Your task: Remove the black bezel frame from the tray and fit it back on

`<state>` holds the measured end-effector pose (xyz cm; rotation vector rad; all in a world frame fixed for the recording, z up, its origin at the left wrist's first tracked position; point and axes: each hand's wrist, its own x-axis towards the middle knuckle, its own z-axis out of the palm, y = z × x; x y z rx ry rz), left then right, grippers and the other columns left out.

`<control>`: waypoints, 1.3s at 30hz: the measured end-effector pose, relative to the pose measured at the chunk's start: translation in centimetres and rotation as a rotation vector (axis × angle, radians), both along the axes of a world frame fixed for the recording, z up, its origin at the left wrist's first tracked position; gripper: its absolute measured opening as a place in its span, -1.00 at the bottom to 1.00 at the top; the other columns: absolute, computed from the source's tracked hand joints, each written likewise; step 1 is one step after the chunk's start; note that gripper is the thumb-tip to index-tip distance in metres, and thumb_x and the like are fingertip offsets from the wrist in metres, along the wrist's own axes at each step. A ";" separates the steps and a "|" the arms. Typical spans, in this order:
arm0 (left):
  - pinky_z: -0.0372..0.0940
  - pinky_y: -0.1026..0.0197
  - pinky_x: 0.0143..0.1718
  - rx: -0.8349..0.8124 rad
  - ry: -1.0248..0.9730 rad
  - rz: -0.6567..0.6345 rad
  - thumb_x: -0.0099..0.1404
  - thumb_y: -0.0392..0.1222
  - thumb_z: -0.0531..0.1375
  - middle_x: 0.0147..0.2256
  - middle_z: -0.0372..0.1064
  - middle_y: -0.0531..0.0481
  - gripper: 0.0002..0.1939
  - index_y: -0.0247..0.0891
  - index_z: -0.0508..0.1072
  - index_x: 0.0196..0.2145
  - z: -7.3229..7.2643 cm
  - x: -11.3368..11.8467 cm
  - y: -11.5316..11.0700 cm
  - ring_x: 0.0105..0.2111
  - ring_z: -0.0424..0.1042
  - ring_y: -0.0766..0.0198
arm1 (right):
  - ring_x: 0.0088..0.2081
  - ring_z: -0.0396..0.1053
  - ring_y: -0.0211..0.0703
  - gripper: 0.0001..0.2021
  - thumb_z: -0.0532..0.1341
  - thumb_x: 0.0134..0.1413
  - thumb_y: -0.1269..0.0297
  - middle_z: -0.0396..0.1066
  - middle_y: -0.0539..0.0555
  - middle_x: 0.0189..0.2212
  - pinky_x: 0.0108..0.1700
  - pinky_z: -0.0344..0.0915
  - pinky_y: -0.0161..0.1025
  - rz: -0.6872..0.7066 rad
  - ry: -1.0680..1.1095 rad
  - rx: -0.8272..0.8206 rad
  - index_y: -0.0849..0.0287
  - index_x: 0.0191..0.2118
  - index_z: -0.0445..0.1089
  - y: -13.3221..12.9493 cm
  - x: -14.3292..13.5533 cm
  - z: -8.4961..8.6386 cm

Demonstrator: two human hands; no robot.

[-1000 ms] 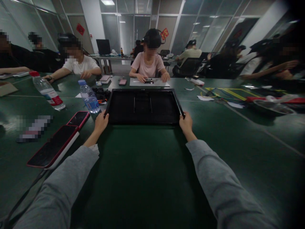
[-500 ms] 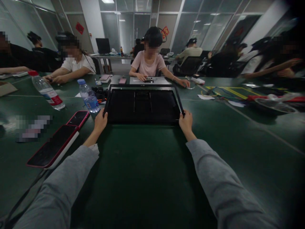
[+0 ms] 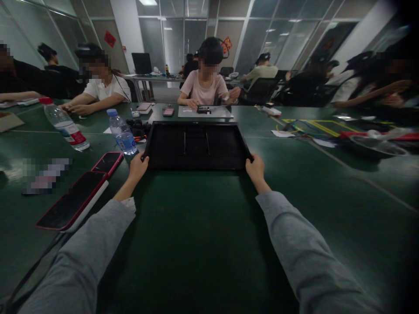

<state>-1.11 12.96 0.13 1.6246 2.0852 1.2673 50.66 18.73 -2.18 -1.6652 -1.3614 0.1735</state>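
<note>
A wide black rectangular frame (image 3: 196, 167) lies over a black panel (image 3: 163, 146), and their outlines nearly coincide. Two thin upright lines show near the panel's middle. My left hand (image 3: 139, 165) is closed round the frame's left near corner, thumb on top. At the right near corner, my right hand (image 3: 255, 168) grips the same frame. Both sets of fingers are partly hidden behind the edges.
Left of the panel stand a blue-capped bottle (image 3: 121, 133) and a red-capped bottle (image 3: 67, 126). Phones (image 3: 77, 198) lie nearer on the green table (image 3: 196, 244). Across it sits a person (image 3: 205, 85) in pink; cables (image 3: 303, 128) and a bowl (image 3: 376, 146) are at right.
The frame's far edge has come down onto the panel, closing the gap seen earlier. My hands have barely moved. The person opposite has lifted one hand off the table.
</note>
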 end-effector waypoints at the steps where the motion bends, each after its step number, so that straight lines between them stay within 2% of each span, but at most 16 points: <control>1: 0.31 -0.07 0.23 -0.006 -0.012 0.007 0.35 -0.21 0.18 0.10 0.52 -0.24 -0.56 -0.31 0.52 0.16 0.0 0.0 0.0 0.11 0.49 -0.05 | 0.04 0.42 0.14 -0.56 0.10 0.05 0.36 0.51 0.32 -0.03 0.23 0.28 0.14 0.004 0.000 -0.001 0.28 0.03 0.51 0.0 0.0 0.0; 5: 0.32 0.00 0.20 -0.038 -0.024 0.027 0.35 -0.21 0.18 0.11 0.52 -0.25 -0.54 -0.35 0.50 0.17 0.2 0.2 -0.1 0.09 0.51 -0.01 | 0.07 0.44 0.13 -0.53 0.11 0.06 0.34 0.52 0.31 0.00 0.25 0.30 0.12 0.000 0.018 0.012 0.29 0.08 0.50 0.0 0.0 0.0; 9: 0.35 0.04 0.17 -0.048 -0.020 0.079 0.37 -0.10 0.20 0.07 0.54 -0.26 -0.54 -0.37 0.51 0.15 0.6 0.4 -0.5 0.07 0.52 0.01 | 0.12 0.44 0.13 -0.47 0.16 0.07 0.31 0.50 0.35 0.08 0.26 0.30 0.10 -0.001 0.008 0.014 0.35 0.16 0.45 0.2 0.1 -0.4; 19: 0.35 -0.09 0.16 -0.103 0.068 0.208 0.42 0.03 0.19 0.07 0.54 -0.26 -0.50 -0.29 0.50 0.18 1.5 0.9 -1.6 0.10 0.50 -0.09 | 0.14 0.42 0.12 -0.51 0.06 0.26 0.25 0.48 0.33 0.11 0.27 0.28 0.13 0.088 -0.108 0.023 0.30 0.22 0.43 0.8 0.4 -0.9; 24: 0.32 -0.17 0.18 -0.140 0.128 0.203 0.43 0.03 0.16 0.09 0.51 -0.31 -0.50 -0.29 0.45 0.20 1.6 1.2 -1.8 0.13 0.47 -0.14 | 0.14 0.36 0.17 -0.51 -0.01 0.33 0.24 0.46 0.36 0.08 0.23 0.27 0.22 0.015 -0.225 -0.022 0.29 0.25 0.40 0.7 0.0 -1.0; 28: 0.22 -0.24 0.26 0.035 0.249 0.202 0.45 0.07 0.09 0.21 0.35 -0.44 -0.41 -0.40 0.36 0.25 1.7 1.9 -2.0 0.25 0.31 -0.21 | 0.21 0.22 0.32 -0.49 -0.01 0.35 0.19 0.40 0.45 0.08 0.18 0.24 0.33 -0.118 -0.299 -0.055 0.35 0.23 0.40 -0.2 -1.0 -0.3; 30: 0.11 -0.29 0.32 0.143 0.326 0.178 0.48 0.10 0.03 0.30 0.23 -0.46 -0.37 -0.39 0.28 0.32 1.9 2.5 -2.3 0.34 0.18 -0.24 | 0.27 0.13 0.39 -0.45 -0.02 0.37 0.13 0.31 0.51 0.16 0.20 0.18 0.40 -0.191 -0.337 -0.008 0.39 0.27 0.35 -1.0 -1.7 0.5; 32: 0.02 -0.28 0.37 0.187 0.406 0.085 0.50 0.11 -0.01 0.36 0.14 -0.41 -0.34 -0.35 0.21 0.38 2.2 3.2 -2.6 0.39 0.08 -0.21 | 0.36 0.00 0.39 -0.38 -0.05 0.40 0.06 0.17 0.53 0.29 0.25 0.11 0.40 -0.189 -0.399 0.080 0.38 0.37 0.22 -1.8 -2.7 1.3; 36: -0.04 -0.23 0.40 0.164 0.525 -0.081 0.51 0.13 -0.04 0.44 0.02 -0.30 -0.31 -0.26 0.13 0.45 2.4 3.8 -2.9 0.44 -0.02 -0.14 | 0.49 -0.26 0.30 -0.28 -0.14 0.44 -0.06 -0.17 0.44 0.47 0.35 0.00 0.36 -0.057 -0.562 0.183 0.31 0.52 -0.09 -3.0 -4.7 2.3; 37: -0.04 -0.24 0.40 0.146 0.546 -0.094 0.52 0.14 -0.05 0.45 0.00 -0.29 -0.30 -0.25 0.12 0.46 2.3 3.8 -2.9 0.45 -0.03 -0.13 | 0.50 -0.27 0.30 -0.26 -0.14 0.44 -0.07 -0.21 0.42 0.49 0.35 0.01 0.36 -0.017 -0.604 0.166 0.30 0.53 -0.14 -3.2 -5.2 2.3; 39: -0.03 -0.24 0.40 0.081 0.592 -0.121 0.52 0.14 -0.06 0.45 0.03 -0.26 -0.32 -0.23 0.15 0.45 2.1 3.6 -2.7 0.45 -0.01 -0.12 | 0.49 -0.19 0.28 -0.30 -0.15 0.45 -0.03 -0.12 0.36 0.49 0.35 0.06 0.32 0.091 -0.698 0.079 0.24 0.53 -0.09 -3.2 -5.9 2.1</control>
